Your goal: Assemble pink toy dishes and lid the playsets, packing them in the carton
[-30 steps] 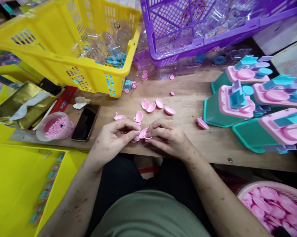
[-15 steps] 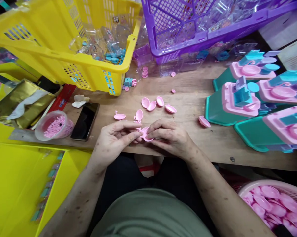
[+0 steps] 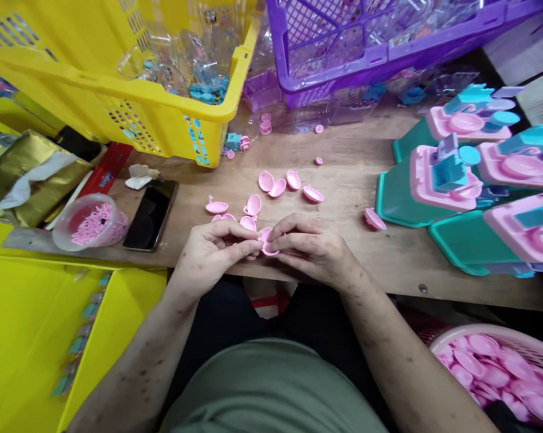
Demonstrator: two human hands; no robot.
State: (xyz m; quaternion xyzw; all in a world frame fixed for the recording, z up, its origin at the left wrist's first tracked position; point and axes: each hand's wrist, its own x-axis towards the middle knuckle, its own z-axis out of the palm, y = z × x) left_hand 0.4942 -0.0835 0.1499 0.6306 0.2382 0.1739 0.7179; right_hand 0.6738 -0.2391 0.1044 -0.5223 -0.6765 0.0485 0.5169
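Between the fingers and thumb of my right hand point(image 3: 309, 249) is a small pink oval dish point(image 3: 267, 240), hollow side up, near the table's front edge. My left hand point(image 3: 221, 248) is closed in a pinch at the dish's left edge. A bit of pink shows at its fingertips, but the shape of that piece is mostly hidden. Just beyond my hands lie several more pink dishes, among them an open pair point(image 3: 277, 187) and one with a little hook point(image 3: 217, 207). A clear tub point(image 3: 84, 222) to the left holds many tiny pink hook-like pieces.
A phone point(image 3: 150, 215) lies beside the tub. Yellow point(image 3: 163, 123) and purple point(image 3: 325, 84) crates stand at the back with clear plastic parts inside. Green-and-pink toy boxes point(image 3: 397, 201) fill the right side. A pink basket point(image 3: 438, 343) of pink parts sits lower right.
My hands stay together at the same dish, with the left fingertips now closer against its edge. The view has shifted slightly, showing more dishes beyond the left hand.
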